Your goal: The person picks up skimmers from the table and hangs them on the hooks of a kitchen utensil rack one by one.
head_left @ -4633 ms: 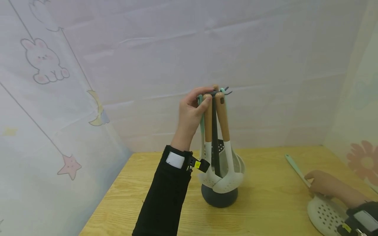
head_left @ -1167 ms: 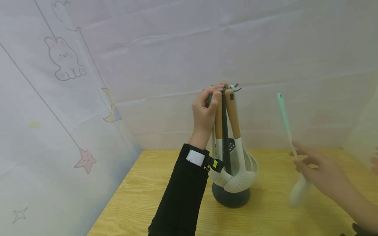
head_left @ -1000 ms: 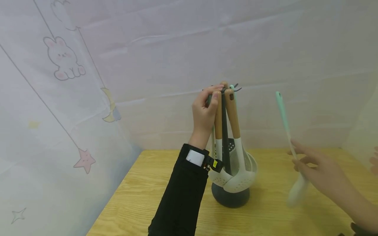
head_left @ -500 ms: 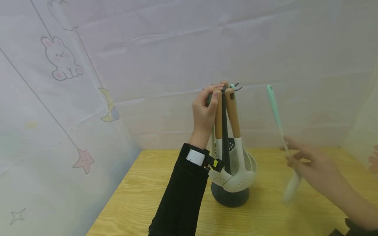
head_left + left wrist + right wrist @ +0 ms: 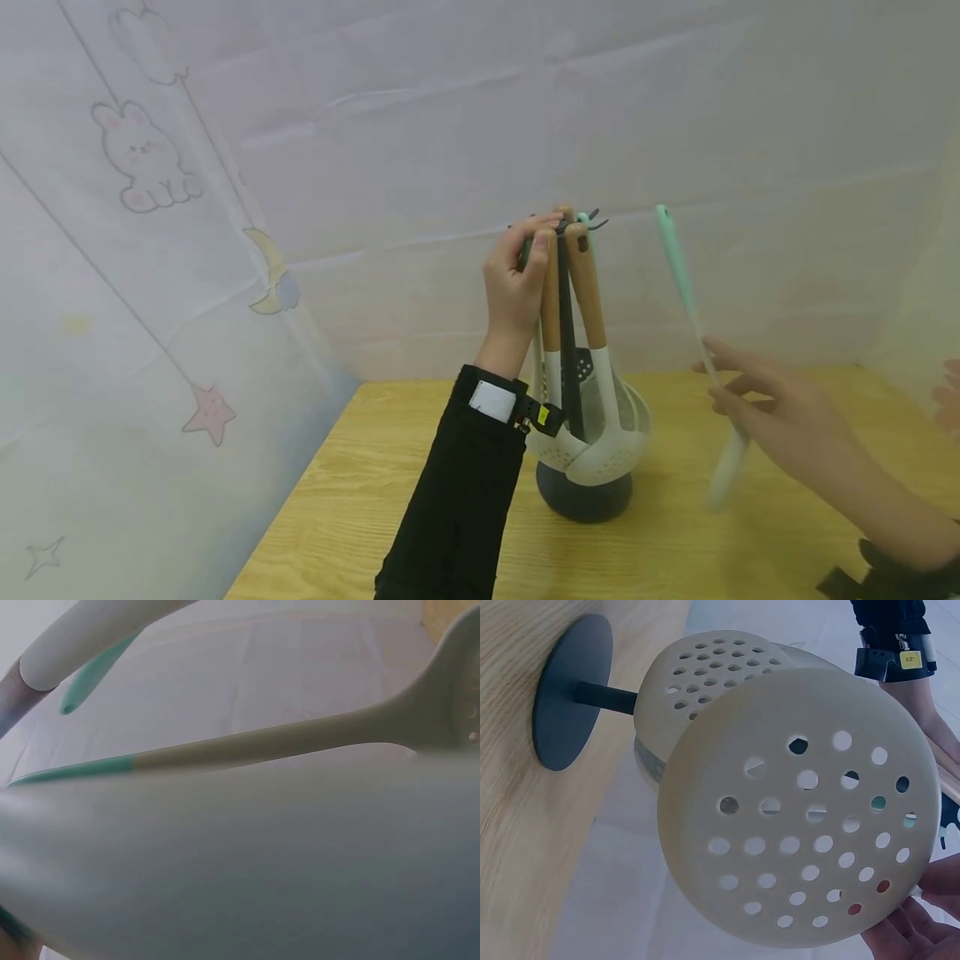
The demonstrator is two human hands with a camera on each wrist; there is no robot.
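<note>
My left hand (image 5: pixel 514 287) pinches the top of a wooden-handled utensil (image 5: pixel 550 292) hanging on the dark utensil stand (image 5: pixel 583 492), which sits on the wooden table (image 5: pixel 360 500) near its back edge. My right hand (image 5: pixel 780 417) curls its fingers round the mint-handled skimmer (image 5: pixel 684 283), held nearly upright in the air to the right of the stand, handle tip up. Its perforated cream bowl (image 5: pixel 802 810) fills the right wrist view, close to the stand's hanging utensils.

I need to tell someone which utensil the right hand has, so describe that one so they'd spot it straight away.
On the wooden table stands a dark utensil stand hung with wood-handled tools. To its right, the right hand holds a skimmer upright in the air. Unlike those hanging tools, it is off the stand and has a mint-green handle above a cream perforated head.
</note>
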